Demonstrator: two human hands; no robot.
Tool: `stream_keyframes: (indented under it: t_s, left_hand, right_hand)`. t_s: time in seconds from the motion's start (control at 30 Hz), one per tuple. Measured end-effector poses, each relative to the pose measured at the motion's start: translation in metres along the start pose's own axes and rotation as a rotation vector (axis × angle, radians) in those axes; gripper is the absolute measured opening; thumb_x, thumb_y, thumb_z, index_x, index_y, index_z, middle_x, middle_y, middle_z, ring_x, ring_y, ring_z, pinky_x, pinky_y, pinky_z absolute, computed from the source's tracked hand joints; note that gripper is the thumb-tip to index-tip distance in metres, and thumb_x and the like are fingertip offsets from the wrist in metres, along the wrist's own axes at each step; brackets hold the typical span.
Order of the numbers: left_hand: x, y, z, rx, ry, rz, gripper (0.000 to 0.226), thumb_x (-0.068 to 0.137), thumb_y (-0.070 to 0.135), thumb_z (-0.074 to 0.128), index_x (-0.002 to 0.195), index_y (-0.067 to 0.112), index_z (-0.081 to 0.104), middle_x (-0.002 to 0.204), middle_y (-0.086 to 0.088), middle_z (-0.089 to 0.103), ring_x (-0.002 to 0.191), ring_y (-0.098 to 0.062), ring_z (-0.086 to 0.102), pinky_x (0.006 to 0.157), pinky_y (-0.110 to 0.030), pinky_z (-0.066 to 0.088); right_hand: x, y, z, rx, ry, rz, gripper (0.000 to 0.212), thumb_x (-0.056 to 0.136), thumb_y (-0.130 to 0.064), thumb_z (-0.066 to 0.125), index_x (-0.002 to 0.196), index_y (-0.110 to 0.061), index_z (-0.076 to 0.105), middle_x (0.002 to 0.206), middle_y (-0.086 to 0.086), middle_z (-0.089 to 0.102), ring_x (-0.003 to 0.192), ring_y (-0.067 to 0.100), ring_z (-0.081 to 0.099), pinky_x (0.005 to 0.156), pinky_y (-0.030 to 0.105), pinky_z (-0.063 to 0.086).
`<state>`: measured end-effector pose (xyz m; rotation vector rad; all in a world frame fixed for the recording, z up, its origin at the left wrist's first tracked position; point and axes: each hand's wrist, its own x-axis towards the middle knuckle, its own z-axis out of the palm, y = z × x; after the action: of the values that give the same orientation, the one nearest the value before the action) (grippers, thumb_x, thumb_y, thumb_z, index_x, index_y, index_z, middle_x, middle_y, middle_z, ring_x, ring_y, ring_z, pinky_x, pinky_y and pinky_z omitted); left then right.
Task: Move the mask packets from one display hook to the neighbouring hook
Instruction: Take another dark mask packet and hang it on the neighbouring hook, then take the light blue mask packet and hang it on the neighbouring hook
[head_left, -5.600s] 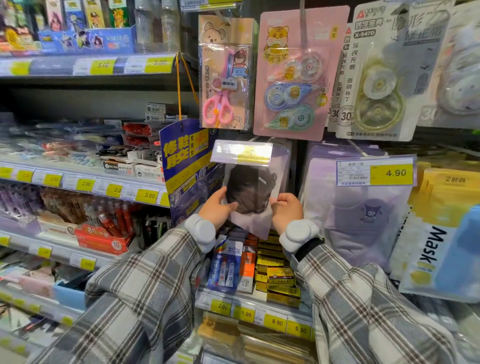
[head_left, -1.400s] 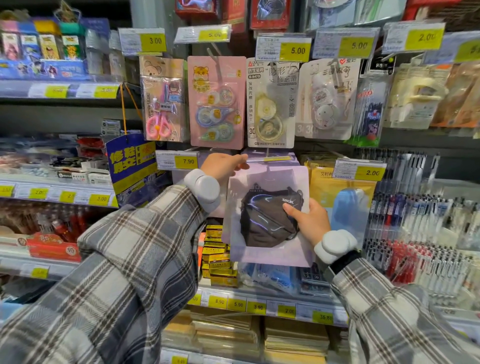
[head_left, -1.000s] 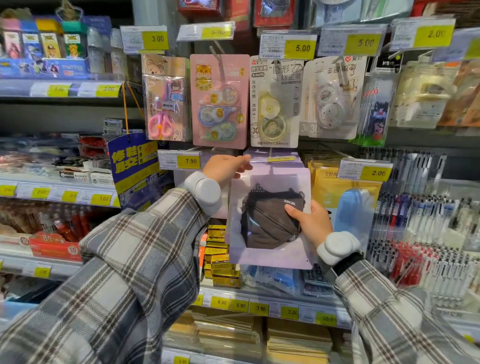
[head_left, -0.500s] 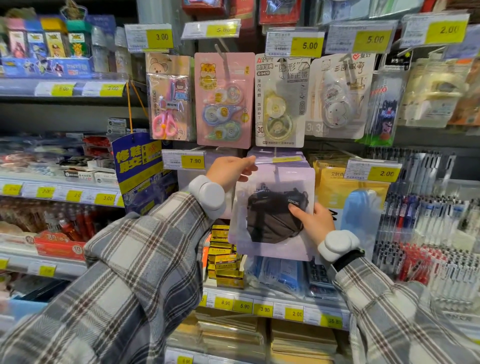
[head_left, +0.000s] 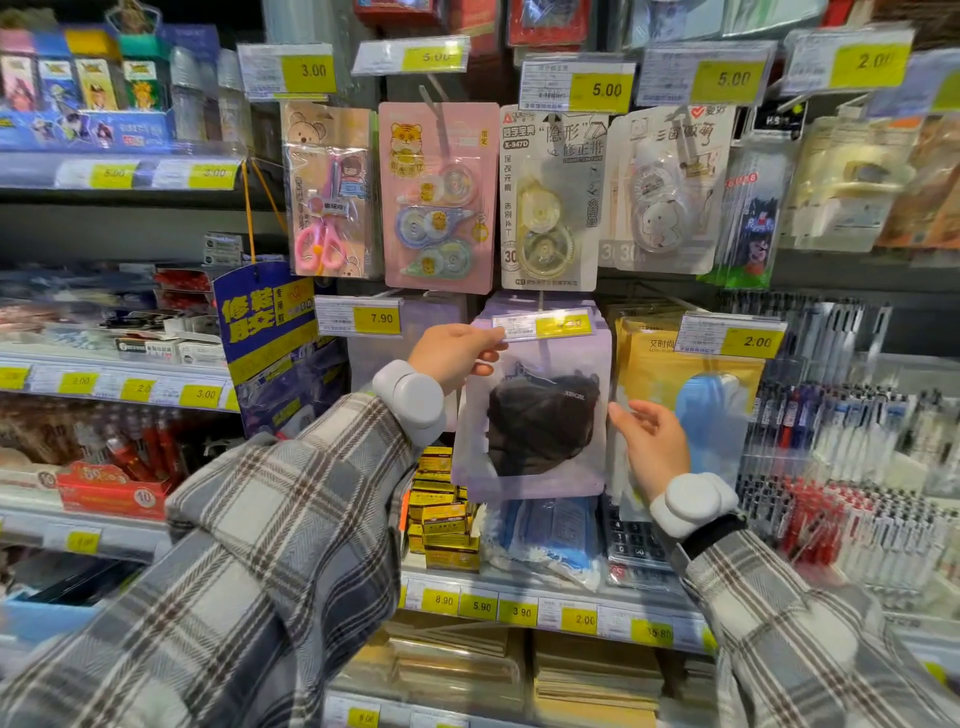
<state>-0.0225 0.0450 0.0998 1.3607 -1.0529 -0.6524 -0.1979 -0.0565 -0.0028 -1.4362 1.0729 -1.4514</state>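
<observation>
Crowded shop shelves fill the wall. Left hand (head_left: 453, 353) pinches the top corner of the mask packet (head_left: 535, 415) hanging under its price tag (head_left: 543, 326); right hand (head_left: 649, 441) is spread beside it, apparently letting go. More packets may remain.

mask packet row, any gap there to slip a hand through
Little room. The black mask packet nearly abuts the yellow mask packet; the right hand fills that seam. On its left, a narrow gap below the 7.90 price tag is taken by the left hand. Under the packet, yellow boxes crowd the shelf.
</observation>
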Motion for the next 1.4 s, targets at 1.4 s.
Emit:
stream_keyframes:
  t_s: [1.4]
  left_hand:
    - [0.037,-0.118,-0.135,-0.018,0.252,-0.137,0.028,0.091,0.012,0.052,0.118,0.010,0.058,0.092,-0.006,0.064,0.067,-0.011,0.053,0.056,-0.024,0.036]
  right_hand:
    - [-0.062,-0.024,0.224,0.049,-0.552,0.234,0.042,0.085,-0.014,0.062,0.125,-0.004,0.053,0.105,0.011,0.060,0.102,0.023,0.055,0.094,0.038,0.046]
